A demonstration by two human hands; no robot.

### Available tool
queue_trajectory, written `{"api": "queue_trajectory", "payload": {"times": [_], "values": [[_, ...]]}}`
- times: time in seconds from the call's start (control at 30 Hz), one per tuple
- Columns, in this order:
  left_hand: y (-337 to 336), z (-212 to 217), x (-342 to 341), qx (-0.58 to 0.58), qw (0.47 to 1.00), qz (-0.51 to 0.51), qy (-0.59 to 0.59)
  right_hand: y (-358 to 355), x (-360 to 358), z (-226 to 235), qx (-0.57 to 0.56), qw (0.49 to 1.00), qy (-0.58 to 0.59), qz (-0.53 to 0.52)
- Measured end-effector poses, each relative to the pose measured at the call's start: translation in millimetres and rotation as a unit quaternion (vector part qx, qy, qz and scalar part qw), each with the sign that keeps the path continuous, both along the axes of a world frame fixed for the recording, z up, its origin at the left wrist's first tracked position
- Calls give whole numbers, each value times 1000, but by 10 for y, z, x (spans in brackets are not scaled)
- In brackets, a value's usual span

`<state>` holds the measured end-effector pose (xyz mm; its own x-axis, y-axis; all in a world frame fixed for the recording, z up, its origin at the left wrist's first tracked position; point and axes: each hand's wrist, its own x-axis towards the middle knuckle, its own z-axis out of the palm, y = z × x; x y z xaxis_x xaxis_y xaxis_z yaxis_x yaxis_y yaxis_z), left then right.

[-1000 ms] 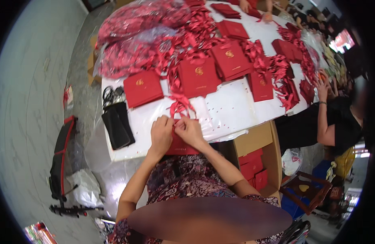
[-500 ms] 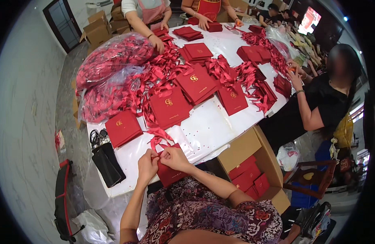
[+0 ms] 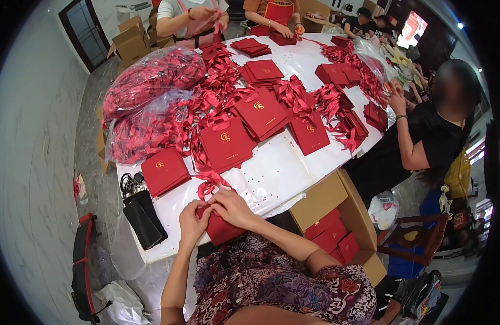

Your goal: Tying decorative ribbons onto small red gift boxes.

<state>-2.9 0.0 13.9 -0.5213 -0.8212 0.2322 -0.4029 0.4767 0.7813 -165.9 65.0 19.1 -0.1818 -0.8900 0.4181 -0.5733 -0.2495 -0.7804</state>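
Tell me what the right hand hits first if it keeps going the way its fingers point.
The right hand points left, toward the left hand. It would probably meet the red ribbon at the red envelope, then the left hand's fingers; depth is unclear.

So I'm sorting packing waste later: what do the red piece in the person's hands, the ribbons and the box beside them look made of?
Red pouch: looks like matte card or fabric-covered paper; flat, dull surface. Left hand and right hand pinch its top.
Ribbons: glossy, satin-like fabric; limp curls.
Box: brown corrugated cardboard, probably; plain flaps.
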Motion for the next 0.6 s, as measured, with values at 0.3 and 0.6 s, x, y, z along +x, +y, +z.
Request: {"api": "queue_trajectory", "payload": {"times": [0.3,0.6], "values": [[65,124,84,-64,996,-63,-1,-341,-354,-211,276,926,-74,247],[16,124,33,-132,989,-69,0,-391,-213,-354,298,918,-214,149]]}}
